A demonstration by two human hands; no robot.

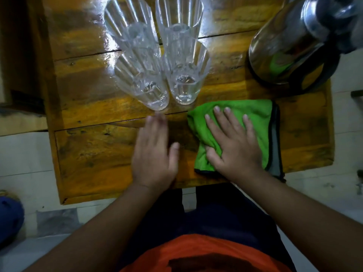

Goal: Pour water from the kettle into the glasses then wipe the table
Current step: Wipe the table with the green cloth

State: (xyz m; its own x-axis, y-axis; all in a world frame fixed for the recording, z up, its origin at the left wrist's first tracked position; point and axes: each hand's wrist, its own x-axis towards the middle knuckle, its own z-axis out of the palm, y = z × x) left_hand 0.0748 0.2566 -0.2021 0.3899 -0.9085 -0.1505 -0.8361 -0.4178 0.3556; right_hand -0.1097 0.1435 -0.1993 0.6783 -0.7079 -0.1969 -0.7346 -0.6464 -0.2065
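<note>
Seen from above, a small wooden table (88, 154) fills the view, its far planks shining, possibly with wet. Toward the left of centre stand four ribbed clear glasses (145, 83) in a tight two-by-two cluster, each apparently holding some water, which suggests the pouring is done; grouping them likely leaves the near boards free for wiping. Just in front of them the left hand (155, 152) lies flat and relaxed on the bare wood, fingers straight, holding nothing, its blurred fingertips near the closest glass, perhaps steadying the table. To its right the right hand (233, 142) presses down on a folded green cloth (255, 114) with fingers spread and straight, the thumb tucked against a fold, a posture suited to sliding the cloth. At far right, behind the cloth, the steel kettle (290, 46) stands apart on the table's corner, out of the way.
</note>
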